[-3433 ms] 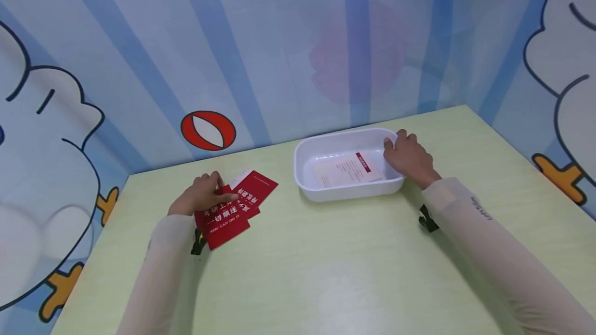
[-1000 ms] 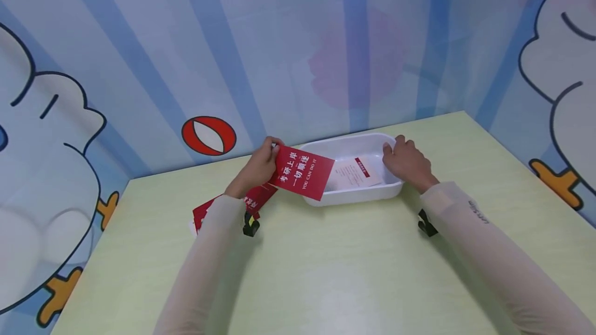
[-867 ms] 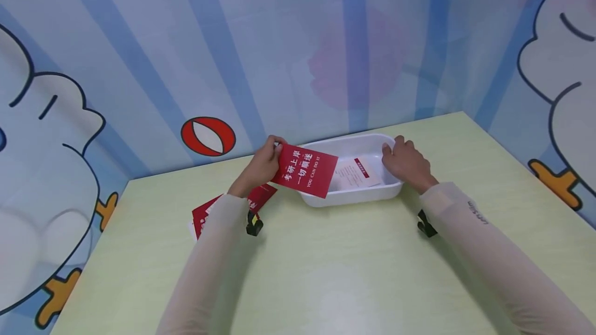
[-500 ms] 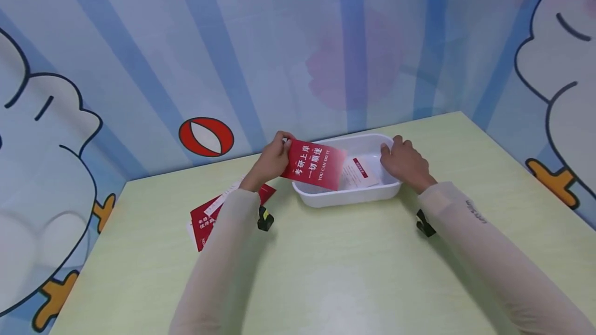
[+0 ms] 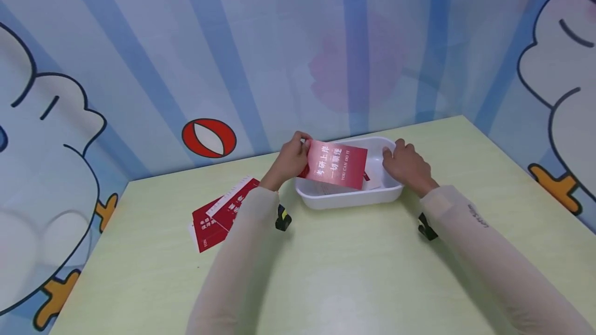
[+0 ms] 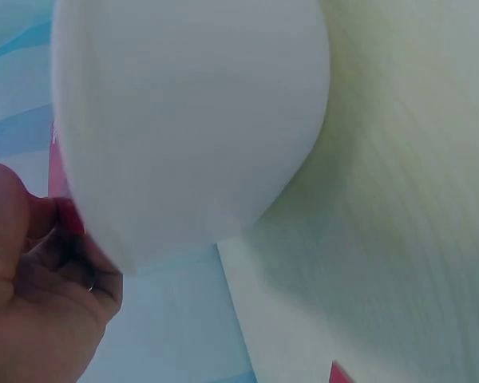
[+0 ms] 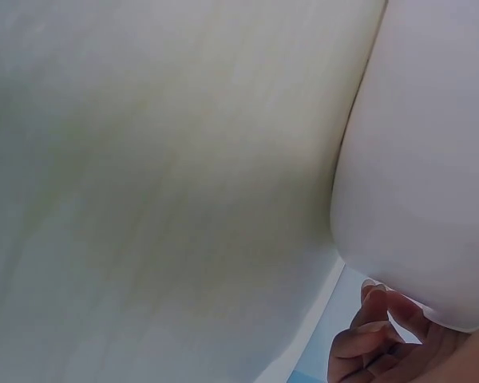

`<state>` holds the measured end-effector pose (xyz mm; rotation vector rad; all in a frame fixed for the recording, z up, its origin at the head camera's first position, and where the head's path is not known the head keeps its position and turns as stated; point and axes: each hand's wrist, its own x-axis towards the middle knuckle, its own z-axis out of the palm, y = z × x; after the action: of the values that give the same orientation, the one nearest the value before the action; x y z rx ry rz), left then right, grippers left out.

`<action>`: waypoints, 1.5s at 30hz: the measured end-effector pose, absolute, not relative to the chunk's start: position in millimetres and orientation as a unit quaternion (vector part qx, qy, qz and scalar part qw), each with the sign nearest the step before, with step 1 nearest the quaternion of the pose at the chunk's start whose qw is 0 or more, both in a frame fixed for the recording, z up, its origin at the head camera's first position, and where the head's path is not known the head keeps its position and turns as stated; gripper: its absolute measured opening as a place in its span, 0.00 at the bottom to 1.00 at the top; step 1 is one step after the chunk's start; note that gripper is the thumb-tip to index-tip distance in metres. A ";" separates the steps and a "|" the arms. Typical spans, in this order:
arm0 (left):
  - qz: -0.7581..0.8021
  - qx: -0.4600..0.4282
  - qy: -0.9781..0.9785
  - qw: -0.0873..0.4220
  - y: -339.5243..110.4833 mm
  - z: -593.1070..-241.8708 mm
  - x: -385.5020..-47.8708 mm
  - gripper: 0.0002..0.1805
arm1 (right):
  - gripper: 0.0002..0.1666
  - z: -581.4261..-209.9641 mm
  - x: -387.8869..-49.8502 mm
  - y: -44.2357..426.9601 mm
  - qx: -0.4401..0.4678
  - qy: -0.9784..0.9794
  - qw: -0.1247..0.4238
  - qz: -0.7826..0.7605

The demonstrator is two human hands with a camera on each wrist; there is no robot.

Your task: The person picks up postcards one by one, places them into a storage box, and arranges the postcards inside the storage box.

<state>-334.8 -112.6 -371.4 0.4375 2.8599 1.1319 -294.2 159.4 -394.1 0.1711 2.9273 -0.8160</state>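
Left hand (image 5: 289,160) pinches a red card (image 5: 339,165) by its left edge, over a white tub (image 5: 351,200). Right hand (image 5: 410,166) grips the tub's right rim.

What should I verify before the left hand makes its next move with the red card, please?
1. Left hand has a hold on the red "YOU CAN DO IT" card: ok, gripped at its left end.
2. Card over the white plastic tub: ok, mostly above the opening.
3. Tub steadied: ok, the right hand grips its right end.
4. Only one card in the grip: cannot tell from these views.
5. Tub floor bare: not ok, a pale printed card lies inside, partly covered from view.
6. Other red cards clear of the tub: ok, they overlap on the table, apart from it.
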 end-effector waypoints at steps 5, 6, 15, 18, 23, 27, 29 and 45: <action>0.375 0.127 0.918 0.028 -105.9 -373.4 -332.6 0.18 | 0.39 -393.3 -293.6 160.3 0.049 0.961 0.045 -0.268; 0.379 0.125 0.917 0.028 -104.5 -373.8 -332.0 0.18 | 0.39 -393.0 -293.5 160.7 0.049 0.961 0.044 -0.268; 0.354 0.110 0.929 0.002 -93.2 -385.8 -330.9 0.16 | 0.39 -393.6 -294.2 161.7 0.047 0.963 0.042 -0.264; 0.346 0.111 0.931 -0.015 -92.3 -388.2 -329.4 0.16 | 0.39 -393.8 -293.7 160.4 0.048 0.963 0.039 -0.262; 0.321 0.124 0.938 -0.044 -91.8 -393.4 -328.7 0.16 | 0.38 -394.2 -293.5 158.9 0.051 0.964 0.033 -0.259; 0.278 0.132 0.949 -0.066 -89.9 -398.4 -328.2 0.15 | 0.38 -394.7 -293.8 158.9 0.053 0.965 0.031 -0.256; 0.266 0.133 0.952 -0.072 -88.8 -399.6 -327.3 0.16 | 0.38 -395.1 -293.9 159.7 0.053 0.966 0.031 -0.253; 0.222 0.124 0.965 -0.062 -86.6 -402.2 -325.4 0.15 | 0.37 -397.3 -293.4 160.6 0.052 0.966 0.029 -0.251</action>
<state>-325.4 -86.6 -402.2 0.4052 3.1584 0.7276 -293.4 160.6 -397.3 0.1594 2.9798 -0.7745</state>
